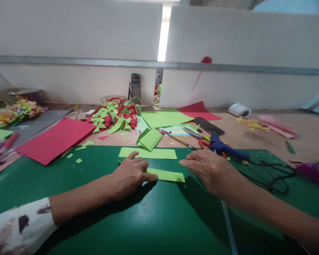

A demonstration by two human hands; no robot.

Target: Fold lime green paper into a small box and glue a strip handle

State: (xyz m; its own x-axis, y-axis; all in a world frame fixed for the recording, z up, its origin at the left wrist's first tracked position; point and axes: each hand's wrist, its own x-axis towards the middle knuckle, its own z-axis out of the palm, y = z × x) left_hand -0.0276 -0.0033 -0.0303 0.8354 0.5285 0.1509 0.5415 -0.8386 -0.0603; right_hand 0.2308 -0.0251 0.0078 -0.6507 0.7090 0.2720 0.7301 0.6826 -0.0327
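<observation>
Left hand [130,175]: fingers flat, pressing strip [166,175].
Right hand [211,170]: open, empty.
Strip: light, floppy; judged best pinched at its free end.

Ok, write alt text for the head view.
A person's left hand presses down a light green paper strip on a dark green cutting mat, while the right hand hovers beside it. Behind lie a second green strip, red paper, scissors and a blue glue gun.
</observation>
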